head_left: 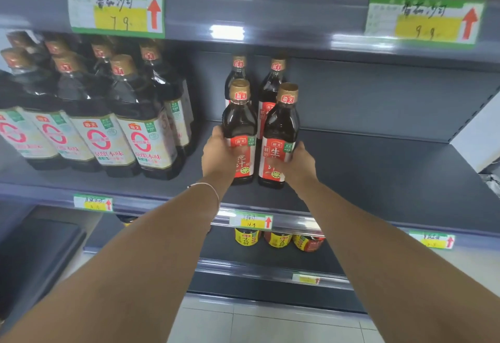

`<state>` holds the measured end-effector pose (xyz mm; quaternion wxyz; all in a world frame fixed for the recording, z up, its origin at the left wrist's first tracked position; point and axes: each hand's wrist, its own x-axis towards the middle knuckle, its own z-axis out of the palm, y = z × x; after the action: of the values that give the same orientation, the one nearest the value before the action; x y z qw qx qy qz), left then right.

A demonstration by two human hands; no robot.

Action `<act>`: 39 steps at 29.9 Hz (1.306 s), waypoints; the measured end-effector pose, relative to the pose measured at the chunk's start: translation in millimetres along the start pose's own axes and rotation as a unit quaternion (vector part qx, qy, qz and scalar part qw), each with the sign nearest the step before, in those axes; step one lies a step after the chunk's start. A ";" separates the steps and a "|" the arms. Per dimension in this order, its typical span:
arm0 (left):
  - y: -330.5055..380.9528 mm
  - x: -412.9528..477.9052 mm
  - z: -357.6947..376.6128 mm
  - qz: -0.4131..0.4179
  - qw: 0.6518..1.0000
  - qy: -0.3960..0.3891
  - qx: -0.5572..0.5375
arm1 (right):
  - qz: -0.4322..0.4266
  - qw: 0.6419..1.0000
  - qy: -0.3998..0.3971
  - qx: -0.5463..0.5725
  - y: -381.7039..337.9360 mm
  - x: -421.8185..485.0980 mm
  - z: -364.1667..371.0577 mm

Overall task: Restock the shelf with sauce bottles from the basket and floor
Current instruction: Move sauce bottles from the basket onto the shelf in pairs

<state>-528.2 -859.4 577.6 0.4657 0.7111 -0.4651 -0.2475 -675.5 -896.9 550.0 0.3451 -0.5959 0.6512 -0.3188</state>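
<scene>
Two dark sauce bottles with red labels and gold caps stand upright on the grey middle shelf (378, 180). My left hand (219, 153) grips the left sauce bottle (239, 123) around its label. My right hand (299, 165) grips the right sauce bottle (281, 129) from its right side. The two bottles almost touch. Directly behind them stand two more red-label bottles (272, 91), near the shelf's back wall. No basket is in view.
Several larger dark bottles with cream labels (102, 115) fill the shelf's left part. To the right of my hands the shelf is bare. Below, yellow-labelled jars (278, 238) sit on a lower shelf. Price tags (251, 221) line the shelf edges. Pale floor tiles (257, 323) show below.
</scene>
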 end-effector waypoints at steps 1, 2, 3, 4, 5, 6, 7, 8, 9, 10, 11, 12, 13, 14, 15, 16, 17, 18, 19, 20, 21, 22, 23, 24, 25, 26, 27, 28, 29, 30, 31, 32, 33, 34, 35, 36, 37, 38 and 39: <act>0.1 5.0 0.6 0.001 1.000 0.001 0.002 | -0.003 1.000 0.000 -0.002 -0.6 4.1 1.0; 0.8 10.5 1.1 0.000 1.000 0.003 0.002 | -0.005 1.000 0.001 -0.006 -1.7 8.5 1.7; 1.6 15.9 1.5 -0.002 1.000 0.004 0.000 | -0.007 1.000 0.002 -0.009 -2.9 13.4 2.2; 2.3 21.2 1.6 -0.002 1.000 0.003 -0.001 | -0.010 1.000 0.003 -0.012 -4.0 18.3 2.7; 2.7 26.0 1.7 -0.003 1.000 0.000 -0.001 | -0.014 1.000 0.004 -0.014 -4.8 22.5 3.3; 2.5 30.4 1.6 -0.002 1.000 -0.005 0.000 | -0.017 1.000 0.004 -0.017 -5.4 26.5 3.8; 2.0 34.2 1.4 -0.001 1.000 -0.010 0.000 | -0.020 1.000 0.003 -0.019 -5.9 30.3 4.0; 1.4 37.7 1.1 0.000 1.000 -0.014 0.001 | -0.022 0.999 0.001 -0.023 -6.4 34.0 3.8; 1.1 40.9 0.6 0.001 1.000 -0.020 0.003 | -0.023 0.999 0.000 -0.030 -6.9 37.7 3.1; 1.0 43.8 -0.1 0.003 1.000 -0.027 0.007 | -0.026 0.999 -0.001 -0.037 -7.2 41.2 2.3; 1.0 46.0 -0.9 0.006 0.999 -0.034 0.013 | -0.029 0.999 0.000 -0.043 -6.7 44.5 1.6; 1.1 47.6 -1.6 0.008 0.999 -0.041 0.021 | -0.033 0.998 0.001 -0.049 -5.8 46.7 1.2; 1.1 48.6 -2.1 0.009 0.999 -0.047 0.026 | -0.038 0.998 0.003 -0.055 -4.4 47.4 1.4; 1.1 49.2 -2.6 0.008 0.998 -0.052 0.026 | -0.044 0.997 0.005 -0.058 -2.7 47.3 2.2; 1.4 49.8 -3.1 0.006 0.998 -0.056 0.024 | -0.049 0.997 0.007 -0.058 -1.2 47.0 3.6; 1.5 50.4 -3.9 0.005 0.998 -0.061 0.022 | -0.052 0.997 0.009 -0.056 0.1 46.7 5.1; 1.6 50.9 -4.4 0.005 0.998 -0.065 0.021 | -0.055 0.997 0.012 -0.055 0.6 46.8 6.6; 1.8 51.5 -4.9 0.006 0.997 -0.069 0.021 | -0.056 0.997 0.014 -0.054 0.1 47.3 7.7; 1.9 52.0 -5.5 0.007 0.997 -0.072 0.021 | -0.056 0.997 0.016 -0.052 -1.0 48.3 8.7; 1.9 52.5 -5.9 0.008 0.997 -0.073 0.021 | -0.055 0.997 0.016 -0.049 -2.2 49.4 9.5; 1.6 52.9 -6.2 0.008 0.997 -0.074 0.021 | -0.054 0.997 0.015 -0.047 -3.0 50.1 10.2; 1.3 53.6 -6.4 0.009 0.997 -0.075 0.021 | -0.055 0.997 0.014 -0.048 -3.5 50.6 10.9; 0.8 54.4 -6.4 0.009 0.997 -0.075 0.021 | -0.056 0.997 0.014 -0.049 -3.6 50.6 11.3; 0.5 55.1 -6.5 0.010 0.997 -0.076 0.023 | -0.057 0.997 0.014 -0.049 -3.9 50.5 11.6; 0.3 56.1 -6.7 0.011 0.997 -0.077 0.025 | -0.058 0.997 0.013 -0.048 -4.4 50.3 11.9; 0.1 57.0 -6.8 0.013 0.997 -0.078 0.027 | -0.060 0.997 0.011 -0.047 -4.7 50.1 11.9; -0.2 57.5 -6.7 0.013 0.996 -0.079 0.027 | -0.061 0.997 0.009 -0.047 -4.8 49.9 12.0; -0.6 57.8 -6.5 0.013 0.996 -0.080 0.025 | -0.061 0.997 0.007 -0.047 -4.9 49.6 12.1; -1.3 57.7 -6.2 0.013 0.996 -0.082 0.019 | -0.060 0.997 0.006 -0.047 -4.9 49.2 12.2; -2.0 57.0 -6.0 0.013 0.996 -0.083 0.012 | -0.059 0.997 0.005 -0.045 -4.8 48.8 11.8; -2.9 56.3 -5.9 0.013 0.996 -0.083 0.006 | -0.057 0.998 0.004 -0.040 -4.9 48.4 11.6; -3.8 55.9 -6.0 0.015 0.996 -0.084 0.002 | -0.056 0.998 0.004 -0.036 -5.0 47.9 11.6; -4.4 55.7 -6.3 0.016 0.996 -0.085 0.003 | -0.053 0.998 0.003 -0.032 -5.4 47.4 11.7; -4.5 55.8 -6.6 0.018 0.996 -0.086 0.005 | -0.048 0.998 0.001 -0.031 -6.0 46.8 12.1; -4.1 56.2 -6.8 0.020 0.996 -0.087 0.009 | -0.042 0.999 -0.003 -0.031 -6.6 46.4 12.6; -3.4 56.3 -6.9 0.021 0.996 -0.090 0.012 | -0.033 0.999 -0.010 -0.032 -7.2 45.7 13.0; -2.8 55.7 -7.1 0.021 0.995 -0.093 0.011 | -0.023 0.999 -0.019 -0.031 -7.6 44.2 13.7; -2.2 54.5 -7.5 0.018 0.995 -0.096 0.008 | -0.011 0.999 -0.028 -0.031 -7.6 42.0 13.7; -2.1 51.5 -8.2 0.012 0.995 -0.095 0.008 | 0.001 0.999 -0.033 -0.037 -7.0 38.5 12.8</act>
<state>-498.0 -901.6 583.5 0.4167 0.6825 -0.5173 -0.3050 -663.0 -935.9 546.0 0.3447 -0.6182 0.6509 -0.2743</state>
